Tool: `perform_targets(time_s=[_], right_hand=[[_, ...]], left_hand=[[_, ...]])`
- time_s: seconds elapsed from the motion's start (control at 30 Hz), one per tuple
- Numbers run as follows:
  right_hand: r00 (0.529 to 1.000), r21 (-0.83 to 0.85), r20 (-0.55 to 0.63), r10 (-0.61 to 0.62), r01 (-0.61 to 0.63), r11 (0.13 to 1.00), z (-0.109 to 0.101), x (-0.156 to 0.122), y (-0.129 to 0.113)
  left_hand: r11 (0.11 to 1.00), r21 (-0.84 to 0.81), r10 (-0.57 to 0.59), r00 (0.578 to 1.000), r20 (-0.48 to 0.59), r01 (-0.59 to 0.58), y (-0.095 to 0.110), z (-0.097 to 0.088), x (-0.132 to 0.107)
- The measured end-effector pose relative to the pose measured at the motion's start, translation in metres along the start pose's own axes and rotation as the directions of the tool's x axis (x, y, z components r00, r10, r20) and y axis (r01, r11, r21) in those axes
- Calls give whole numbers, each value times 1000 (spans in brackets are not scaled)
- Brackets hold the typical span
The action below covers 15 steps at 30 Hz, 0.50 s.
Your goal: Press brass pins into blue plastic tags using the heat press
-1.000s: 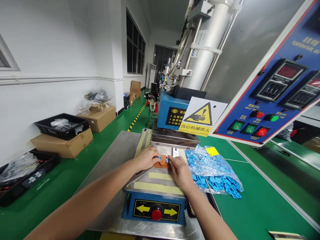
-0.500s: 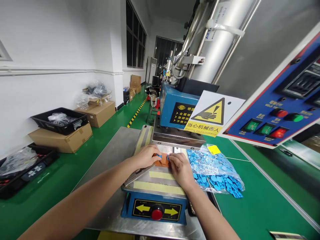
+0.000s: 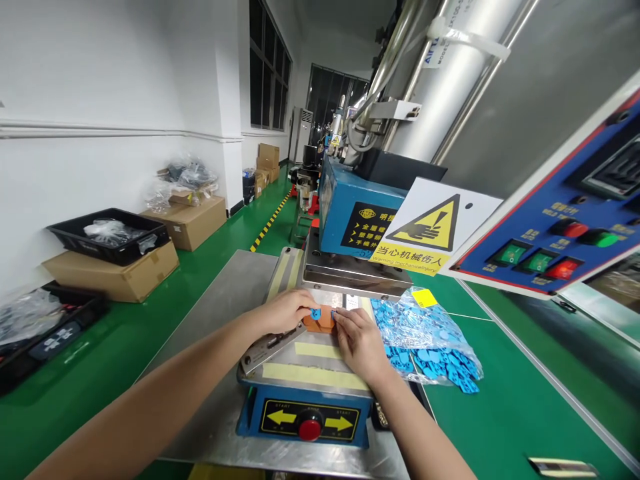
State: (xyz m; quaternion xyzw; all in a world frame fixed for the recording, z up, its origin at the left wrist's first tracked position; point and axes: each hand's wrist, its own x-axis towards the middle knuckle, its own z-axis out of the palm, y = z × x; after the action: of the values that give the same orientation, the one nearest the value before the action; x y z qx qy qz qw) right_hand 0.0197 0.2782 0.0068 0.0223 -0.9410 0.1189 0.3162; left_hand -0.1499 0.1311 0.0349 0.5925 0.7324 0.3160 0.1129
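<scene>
Pinching blue tag, L hand; btn panel: "START".

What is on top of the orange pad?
Small blue tags lie on the orange pad, touched by the left hand and right hand. The hands cover the pad's sides; what lies there is hidden.

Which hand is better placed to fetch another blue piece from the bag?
Right, probably: the right hand lies beside the bag of blue pieces, while the left hand sits across the orange pad from it.
</scene>
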Motion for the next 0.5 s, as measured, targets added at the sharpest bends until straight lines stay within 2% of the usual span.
perform_targets(time_s=[0.1,0.27,0.5], right_hand=[[999,10,14,33,-34,999,-2,0,-1],[972,98,0,234,-233,968,-4,-1,-2],[969,122,-22,246,-241,963,-5,-2,-3]], left_hand=[[1000,28,7,1000,-9,-6,-1,0,0],[999,41,27,999,-38,-25,-2,2,-1],[1000,3,3,999,-37,-3,-3,2,2]])
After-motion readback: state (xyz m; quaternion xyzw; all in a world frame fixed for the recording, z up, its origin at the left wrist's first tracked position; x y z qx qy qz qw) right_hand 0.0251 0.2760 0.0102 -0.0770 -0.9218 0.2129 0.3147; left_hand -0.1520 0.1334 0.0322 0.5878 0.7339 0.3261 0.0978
